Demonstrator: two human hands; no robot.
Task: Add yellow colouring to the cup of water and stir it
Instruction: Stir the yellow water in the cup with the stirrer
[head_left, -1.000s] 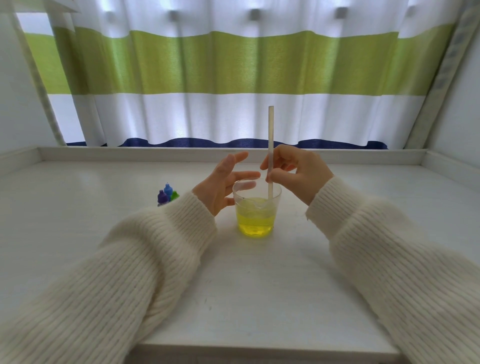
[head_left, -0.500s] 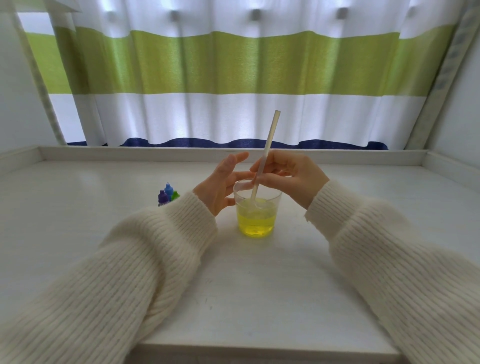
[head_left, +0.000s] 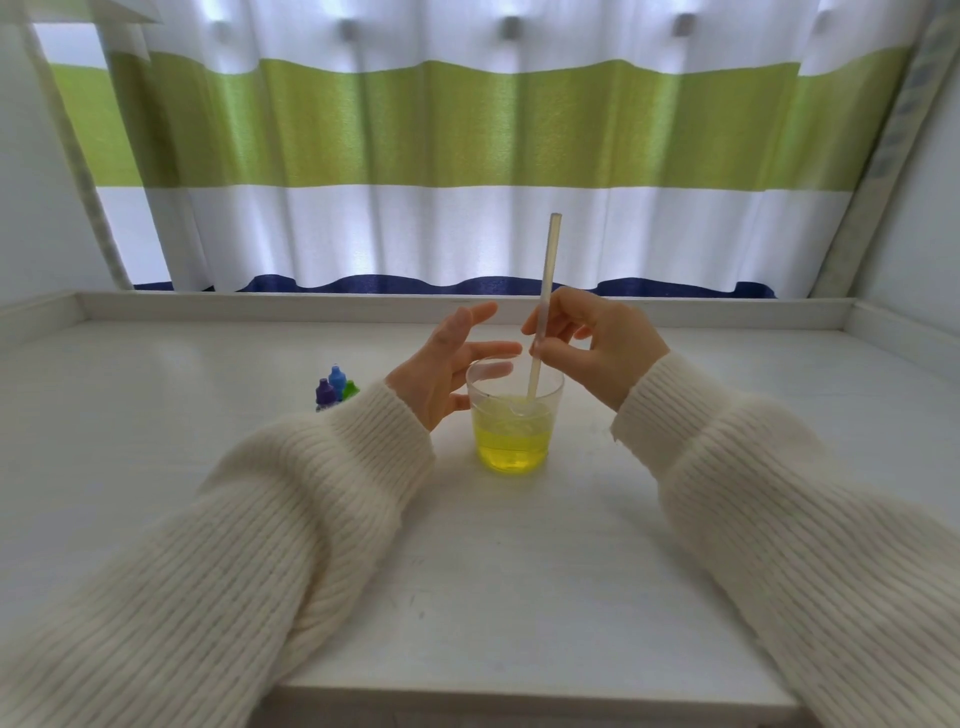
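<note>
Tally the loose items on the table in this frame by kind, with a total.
Cup of yellow liquid: 1
Straw, held by the right hand with its lower end in the cup: 1
Small dropper bottles partly hidden behind the left sleeve: 3 visible, purple, blue, green
Total: 5

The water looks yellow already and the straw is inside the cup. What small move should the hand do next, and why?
Probably one more gentle circle of the straw, pinched by the right hand, with its tip in the yellow water. The water looks paler near its surface. The open left hand beside the cup could steady it.
</note>
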